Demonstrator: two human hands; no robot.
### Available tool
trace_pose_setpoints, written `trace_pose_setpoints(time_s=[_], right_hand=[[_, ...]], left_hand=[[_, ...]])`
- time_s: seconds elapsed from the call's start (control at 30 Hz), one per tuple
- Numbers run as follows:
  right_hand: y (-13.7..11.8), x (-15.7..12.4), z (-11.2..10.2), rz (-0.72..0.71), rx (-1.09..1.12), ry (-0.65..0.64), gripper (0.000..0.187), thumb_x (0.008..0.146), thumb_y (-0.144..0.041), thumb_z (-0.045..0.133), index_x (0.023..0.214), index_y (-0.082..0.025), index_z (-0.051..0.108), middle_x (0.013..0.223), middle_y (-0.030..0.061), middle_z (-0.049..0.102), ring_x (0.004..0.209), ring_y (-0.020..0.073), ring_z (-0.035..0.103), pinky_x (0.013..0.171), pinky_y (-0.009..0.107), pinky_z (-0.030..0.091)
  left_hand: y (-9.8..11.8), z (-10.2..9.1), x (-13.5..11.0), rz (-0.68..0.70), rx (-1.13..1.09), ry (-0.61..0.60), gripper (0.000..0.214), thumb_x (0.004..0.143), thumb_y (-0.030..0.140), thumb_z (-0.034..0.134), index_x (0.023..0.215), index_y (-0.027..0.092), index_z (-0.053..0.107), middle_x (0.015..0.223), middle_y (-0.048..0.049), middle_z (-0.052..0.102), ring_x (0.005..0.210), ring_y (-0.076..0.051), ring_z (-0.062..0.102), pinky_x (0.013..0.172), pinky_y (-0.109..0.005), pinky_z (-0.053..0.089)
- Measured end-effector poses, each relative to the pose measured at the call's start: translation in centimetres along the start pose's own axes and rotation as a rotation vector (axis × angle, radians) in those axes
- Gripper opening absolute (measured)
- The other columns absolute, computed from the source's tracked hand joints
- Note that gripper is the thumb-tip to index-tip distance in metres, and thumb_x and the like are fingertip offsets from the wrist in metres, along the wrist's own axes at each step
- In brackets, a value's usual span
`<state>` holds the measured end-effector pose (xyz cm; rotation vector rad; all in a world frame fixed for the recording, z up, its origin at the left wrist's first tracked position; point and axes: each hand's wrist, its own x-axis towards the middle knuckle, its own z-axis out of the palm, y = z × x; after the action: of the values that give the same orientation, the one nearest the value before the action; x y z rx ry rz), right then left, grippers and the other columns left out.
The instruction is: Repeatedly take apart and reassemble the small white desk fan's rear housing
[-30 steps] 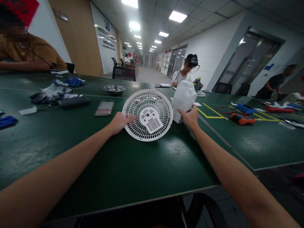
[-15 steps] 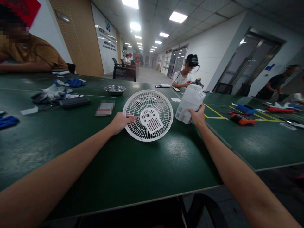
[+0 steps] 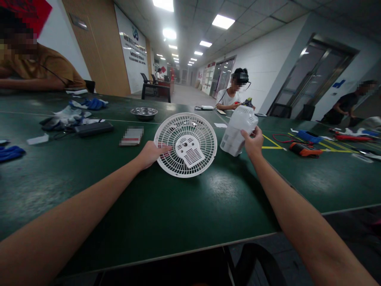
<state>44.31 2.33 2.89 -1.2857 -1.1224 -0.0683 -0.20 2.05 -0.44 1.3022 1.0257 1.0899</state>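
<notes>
In front of me my left hand (image 3: 151, 153) grips the left rim of a round white fan grille (image 3: 190, 153), thumb over the spokes. The grille is tilted, its slotted middle plate facing me. To its right, my right hand (image 3: 253, 140) is closed around the right side of a white plastic fan motor housing (image 3: 236, 129). The housing leans over the table, with vents at its upper end and a dark part with a bit of yellow (image 3: 247, 102) above it. The fingers behind both things are hidden.
On the green table (image 3: 178, 218) are a metal bowl (image 3: 144, 113), a small pale box (image 3: 131, 136), a black case (image 3: 93, 128) and blue gloves (image 3: 89, 103). An orange multimeter (image 3: 305, 149) lies to the right. One person (image 3: 229, 97) sits opposite, another (image 3: 50, 67) at the left.
My right hand has shifted slightly up and to the right on the housing, which has turned a little. My left hand and the grille stay in place.
</notes>
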Motion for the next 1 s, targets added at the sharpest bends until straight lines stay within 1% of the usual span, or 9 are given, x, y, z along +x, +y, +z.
trace_pose_setpoints(time_s=[0.07, 0.17, 0.27, 0.43, 0.5, 0.57, 0.7, 0.87, 1.0], right_hand=[[0.1, 0.2, 0.1, -0.007, 0.030, 0.003, 0.072, 0.068, -0.052, 0.078, 0.127, -0.017, 0.059, 0.118, 0.0113, 0.067, 0.103, 0.0267, 0.064, 0.094, 0.046, 0.051], [0.2, 0.3, 0.1, -0.013, 0.062, 0.037, 0.075, 0.066, -0.047, 0.079, 0.130, -0.018, 0.055, 0.125, 0.0109, 0.064, 0.105, 0.0257, 0.063, 0.096, 0.045, 0.050], [-0.4, 0.1, -0.1, -0.067, -0.017, 0.077, 0.079, 0.064, -0.043, 0.079, 0.133, -0.017, 0.050, 0.128, 0.0120, 0.061, 0.106, 0.0261, 0.061, 0.097, 0.044, 0.049], [-3.6, -1.5, -0.8, -0.250, -0.220, 0.118, 0.080, 0.070, -0.046, 0.075, 0.138, -0.017, 0.045, 0.129, 0.0136, 0.059, 0.115, 0.0303, 0.059, 0.105, 0.050, 0.044], [-5.4, -2.3, -0.8, -0.282, -0.246, 0.095, 0.078, 0.074, -0.047, 0.072, 0.140, -0.017, 0.044, 0.131, 0.0149, 0.058, 0.118, 0.0317, 0.059, 0.103, 0.049, 0.046], [-6.9, -3.2, -0.5, -0.285, -0.229, 0.034, 0.078, 0.076, -0.048, 0.069, 0.142, -0.017, 0.041, 0.133, 0.0158, 0.058, 0.118, 0.0324, 0.059, 0.098, 0.048, 0.049], [-8.4, -5.1, 1.3, -0.197, -0.207, -0.170, 0.078, 0.075, -0.051, 0.071, 0.140, -0.015, 0.046, 0.125, 0.0155, 0.064, 0.103, 0.0290, 0.065, 0.087, 0.043, 0.054], [-7.7, -7.3, 3.6, -0.058, -0.226, -0.439, 0.077, 0.074, -0.055, 0.075, 0.134, -0.014, 0.052, 0.121, 0.0144, 0.070, 0.087, 0.0238, 0.069, 0.085, 0.039, 0.056], [-6.8, -7.7, 4.0, 0.010, -0.421, -0.559, 0.081, 0.075, -0.058, 0.076, 0.134, -0.009, 0.052, 0.115, 0.0178, 0.073, 0.098, 0.0291, 0.071, 0.094, 0.041, 0.053]], left_hand=[[-0.1, -0.1, 0.1, 0.004, 0.002, 0.001, 0.018, 0.078, 0.020, 0.084, 0.093, 0.015, 0.076, 0.097, -0.0089, 0.079, 0.084, -0.022, 0.075, 0.083, -0.041, 0.063], [-0.1, -0.2, 0.1, 0.010, 0.007, -0.001, 0.019, 0.078, 0.019, 0.084, 0.095, 0.015, 0.076, 0.098, -0.0090, 0.079, 0.086, -0.022, 0.075, 0.084, -0.042, 0.063], [0.2, 0.0, -0.1, -0.002, 0.004, 0.000, 0.019, 0.078, 0.019, 0.084, 0.095, 0.015, 0.075, 0.097, -0.0088, 0.078, 0.085, -0.022, 0.075, 0.084, -0.042, 0.062], [1.0, 0.4, -0.8, -0.018, 0.010, 0.010, 0.016, 0.080, 0.018, 0.082, 0.094, 0.014, 0.075, 0.095, -0.0087, 0.078, 0.083, -0.022, 0.075, 0.084, -0.042, 0.062], [1.3, 0.5, -1.1, -0.025, 0.036, 0.015, 0.018, 0.080, 0.019, 0.082, 0.095, 0.014, 0.074, 0.094, -0.0091, 0.078, 0.083, -0.022, 0.075, 0.083, -0.042, 0.062], [1.5, 0.6, -1.2, -0.032, 0.062, 0.016, 0.019, 0.079, 0.019, 0.082, 0.096, 0.014, 0.074, 0.093, -0.0098, 0.078, 0.083, -0.023, 0.075, 0.081, -0.043, 0.061], [1.4, 0.5, -1.0, -0.039, 0.062, 0.014, 0.018, 0.079, 0.020, 0.082, 0.094, 0.013, 0.075, 0.093, -0.0105, 0.078, 0.083, -0.023, 0.075, 0.081, -0.042, 0.061], [0.8, 0.4, -0.6, 0.000, 0.006, 0.017, 0.020, 0.077, 0.019, 0.084, 0.094, 0.014, 0.074, 0.092, -0.0077, 0.078, 0.080, -0.021, 0.075, 0.082, -0.040, 0.061], [0.8, 0.2, -0.7, -0.009, 0.022, -0.005, 0.022, 0.078, 0.020, 0.083, 0.096, 0.014, 0.074, 0.095, -0.0085, 0.079, 0.083, -0.021, 0.075, 0.082, -0.041, 0.061]])
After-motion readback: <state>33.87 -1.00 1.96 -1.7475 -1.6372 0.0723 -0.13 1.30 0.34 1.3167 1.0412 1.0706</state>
